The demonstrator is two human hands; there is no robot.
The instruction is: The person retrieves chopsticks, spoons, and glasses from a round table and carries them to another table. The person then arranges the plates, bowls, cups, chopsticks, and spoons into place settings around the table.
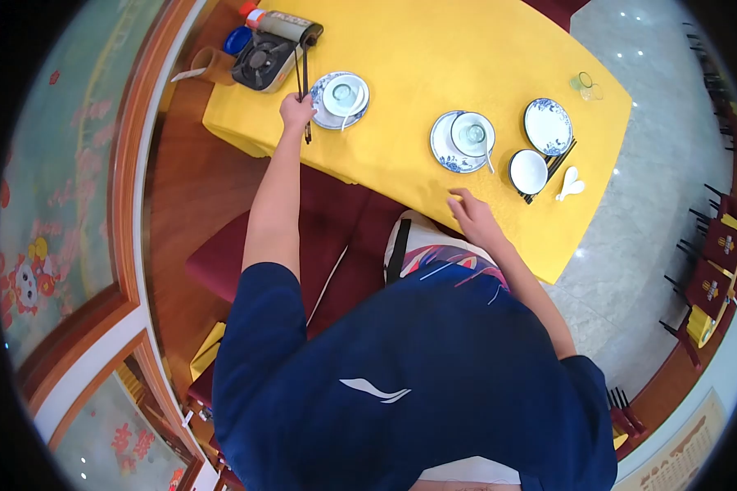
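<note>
The left hand (296, 110) is closed around a pair of chopsticks (305, 69), while the right hand (475, 219), well apart from it, holds nothing, its fingers loosely bent near the close edge of the desk (401, 65). The chopsticks are long, slender, straight and very dark, nearly black; beyond the left hand they spread slightly apart, and on its near side they poke out close together over the yellow cloth. Any pattern on them is too small to make out. Just right of the left hand sits a blue-patterned plate (323, 117) bearing a pale bowl (330, 102) and a white spoon (352, 110). Beyond that hand, by the far ends of the chopsticks, stands a black burner (264, 62), with a brown container (215, 65) to its left. Ahead of the right hand lies a similar place setting (446, 151). Farther out to its right are a floral plate (548, 127), a white bowl (528, 172) resting against more dark chopsticks (561, 161), and white spoons (571, 185).
</note>
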